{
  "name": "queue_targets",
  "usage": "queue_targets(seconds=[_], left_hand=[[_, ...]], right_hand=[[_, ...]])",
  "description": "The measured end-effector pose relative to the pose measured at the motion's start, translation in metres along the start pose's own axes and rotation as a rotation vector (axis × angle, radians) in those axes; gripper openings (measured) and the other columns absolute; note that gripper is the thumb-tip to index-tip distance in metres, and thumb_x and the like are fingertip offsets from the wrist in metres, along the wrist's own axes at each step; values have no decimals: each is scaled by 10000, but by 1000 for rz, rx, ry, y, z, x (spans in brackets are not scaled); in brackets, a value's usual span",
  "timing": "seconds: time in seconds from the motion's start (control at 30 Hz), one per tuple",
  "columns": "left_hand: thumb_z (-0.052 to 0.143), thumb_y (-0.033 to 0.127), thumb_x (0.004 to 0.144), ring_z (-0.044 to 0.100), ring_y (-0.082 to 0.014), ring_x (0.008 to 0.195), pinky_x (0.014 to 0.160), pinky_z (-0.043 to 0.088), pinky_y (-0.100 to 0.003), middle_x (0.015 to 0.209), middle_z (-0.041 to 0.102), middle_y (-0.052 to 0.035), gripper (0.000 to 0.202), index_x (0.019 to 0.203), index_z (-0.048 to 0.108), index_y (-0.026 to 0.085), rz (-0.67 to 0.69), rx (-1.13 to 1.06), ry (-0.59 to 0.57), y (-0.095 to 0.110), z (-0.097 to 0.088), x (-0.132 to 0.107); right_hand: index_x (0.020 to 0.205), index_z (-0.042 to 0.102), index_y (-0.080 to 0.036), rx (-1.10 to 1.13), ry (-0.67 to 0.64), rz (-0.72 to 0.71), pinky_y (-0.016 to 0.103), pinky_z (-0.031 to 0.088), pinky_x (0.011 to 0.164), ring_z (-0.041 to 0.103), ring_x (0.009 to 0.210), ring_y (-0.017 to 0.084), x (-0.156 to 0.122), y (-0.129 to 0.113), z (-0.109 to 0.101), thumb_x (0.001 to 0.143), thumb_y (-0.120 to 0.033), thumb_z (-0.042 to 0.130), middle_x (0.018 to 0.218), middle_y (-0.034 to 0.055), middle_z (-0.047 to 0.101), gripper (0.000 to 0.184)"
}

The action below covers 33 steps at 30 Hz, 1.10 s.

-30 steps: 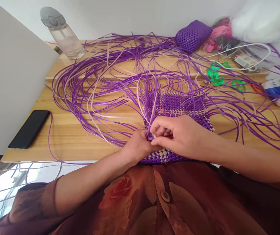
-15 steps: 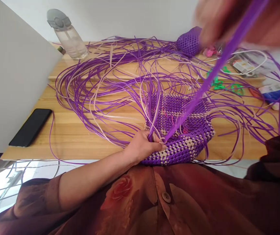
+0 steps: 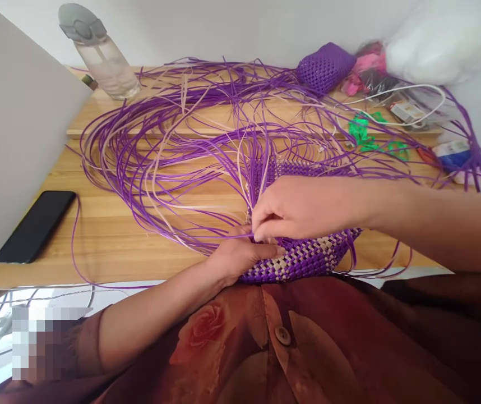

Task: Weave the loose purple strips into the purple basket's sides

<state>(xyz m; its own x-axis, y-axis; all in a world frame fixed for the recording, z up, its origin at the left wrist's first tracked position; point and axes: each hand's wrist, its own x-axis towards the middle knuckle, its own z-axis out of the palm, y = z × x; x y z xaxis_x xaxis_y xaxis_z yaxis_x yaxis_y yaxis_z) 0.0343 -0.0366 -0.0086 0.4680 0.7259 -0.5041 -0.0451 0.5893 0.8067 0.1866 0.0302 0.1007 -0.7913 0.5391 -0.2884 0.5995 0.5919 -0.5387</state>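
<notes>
A half-woven purple and cream panel (image 3: pixel 308 255) lies at the near edge of the wooden table (image 3: pixel 110 247), with many long purple and cream strips (image 3: pixel 148 151) fanning out from it. My left hand (image 3: pixel 234 255) rests on the panel's left edge, fingers closed against the weave. My right hand (image 3: pixel 303 207) hovers just above it, its fingertips pinched on a purple strip at the panel's left side.
A black phone (image 3: pixel 34 224) lies at the table's left. A clear water bottle (image 3: pixel 101 56) stands at the back left. At the back right are a small woven purple piece (image 3: pixel 324 67), green scraps (image 3: pixel 362 132), a white cable (image 3: pixel 412 92) and packets.
Half a second ago my right hand was raised high, pulling a purple strip up and to the right. It has come back down to the panel beside my left hand, which stayed put.
</notes>
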Motion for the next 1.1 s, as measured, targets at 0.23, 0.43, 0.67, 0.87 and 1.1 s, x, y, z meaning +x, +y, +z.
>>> queue_targets(seconds=[0.23,0.43,0.67,0.87,1.1], left_hand=[[863,209,594,674,-221,932,876,514,-328,929,759,-50,231,786,739,174,66,23,44,-1,1,0],[908,228,531,689,-241,945,928,508,-362,988,769,-72,371,865,762,162,-82,-8,114,-3,1,-5],[839,365,667,694,-236,905,940,504,-356,864,767,-74,259,756,751,138,59,-110,29,-4,-6,-8],[819,384,684,688,-264,976,1017,466,-374,894,771,-80,251,737,755,147,55,-135,2,-6,-6,-6],[778,290,704,682,-276,1027,997,479,-394,946,774,-73,230,880,756,144,84,-230,105,-9,-5,-1]], right_hand=[[814,761,-169,-62,28,-150,270,380,724,581,753,128,6,0,24,833,-125,592,794,15,711,176],[728,733,-173,-114,61,-165,269,326,622,513,620,111,21,-3,25,770,-112,604,645,-9,662,148],[806,751,-176,192,45,-96,218,395,619,608,567,85,19,11,35,819,-164,562,592,-33,674,190],[784,747,-193,331,47,27,195,396,551,574,438,74,18,13,40,815,-219,583,441,-67,579,169],[764,760,-181,315,216,7,210,334,559,545,561,62,17,19,47,776,-227,617,596,-47,642,151]])
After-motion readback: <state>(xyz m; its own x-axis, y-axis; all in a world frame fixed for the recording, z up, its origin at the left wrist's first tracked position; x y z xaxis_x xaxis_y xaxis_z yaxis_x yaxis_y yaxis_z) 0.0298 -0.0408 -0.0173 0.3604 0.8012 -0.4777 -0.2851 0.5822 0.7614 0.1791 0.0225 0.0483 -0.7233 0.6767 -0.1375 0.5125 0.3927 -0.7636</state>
